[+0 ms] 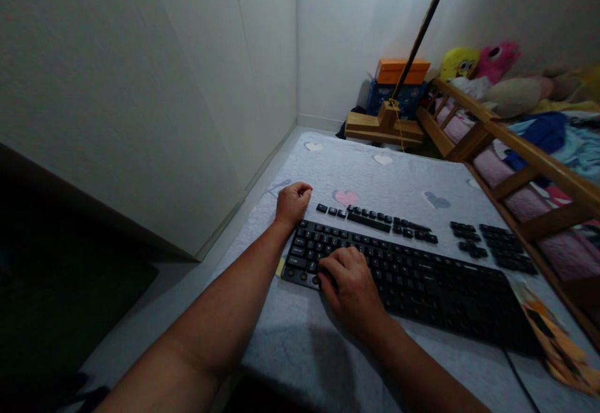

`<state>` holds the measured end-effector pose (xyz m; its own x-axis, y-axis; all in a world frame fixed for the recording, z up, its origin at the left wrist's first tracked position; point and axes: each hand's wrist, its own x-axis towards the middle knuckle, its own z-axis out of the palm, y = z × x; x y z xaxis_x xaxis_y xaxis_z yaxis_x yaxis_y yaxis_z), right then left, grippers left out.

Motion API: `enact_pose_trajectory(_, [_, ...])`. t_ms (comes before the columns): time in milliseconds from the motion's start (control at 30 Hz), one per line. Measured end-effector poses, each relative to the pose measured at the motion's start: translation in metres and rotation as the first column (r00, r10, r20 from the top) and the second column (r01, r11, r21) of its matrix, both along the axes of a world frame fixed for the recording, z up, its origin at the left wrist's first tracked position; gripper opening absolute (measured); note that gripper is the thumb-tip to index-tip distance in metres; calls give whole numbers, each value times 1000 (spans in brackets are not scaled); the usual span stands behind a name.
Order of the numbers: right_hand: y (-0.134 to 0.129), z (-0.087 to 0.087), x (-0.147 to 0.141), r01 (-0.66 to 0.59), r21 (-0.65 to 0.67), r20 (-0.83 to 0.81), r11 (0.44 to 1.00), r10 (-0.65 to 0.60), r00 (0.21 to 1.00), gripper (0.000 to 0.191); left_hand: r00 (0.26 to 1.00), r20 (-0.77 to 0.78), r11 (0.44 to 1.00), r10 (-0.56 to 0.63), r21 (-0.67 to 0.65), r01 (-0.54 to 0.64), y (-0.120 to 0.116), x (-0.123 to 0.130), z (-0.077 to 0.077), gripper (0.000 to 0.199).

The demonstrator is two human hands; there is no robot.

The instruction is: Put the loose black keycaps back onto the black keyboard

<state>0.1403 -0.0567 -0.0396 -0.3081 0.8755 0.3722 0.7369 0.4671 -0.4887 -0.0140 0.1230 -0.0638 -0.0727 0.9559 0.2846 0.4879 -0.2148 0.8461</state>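
The right hand (351, 280) arches over the near left corner of the black keyboard (422, 288), its fingers bent down onto the lower keys; whether they pinch a keycap, I cannot tell. The left hand (291, 205) is loosely curled just beside the far left corner, and its grip is hidden too. Round sockets show along the keyboard's near edge, where caps are off. Just beyond its far edge lie loose keycaps (321, 208) in rows, with a long bar (369, 222) among them and more clusters towards the right. The keyboard lies flat on a soft quilted cover (290, 338), its right end by an orange patterned item (562, 350), a cable (520, 378) trailing from its near side. It should be stiff and fairly light, best held by both short ends; the caps look hard, tiny and slippery, best pinched by opposite sides.
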Motion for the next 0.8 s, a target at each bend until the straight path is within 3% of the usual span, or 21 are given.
enact_pose_trajectory(800, [2,2,-5,32,36,117,999,-36,993,14,1000,3,1000,7,-3,-7,0,0,-2,17])
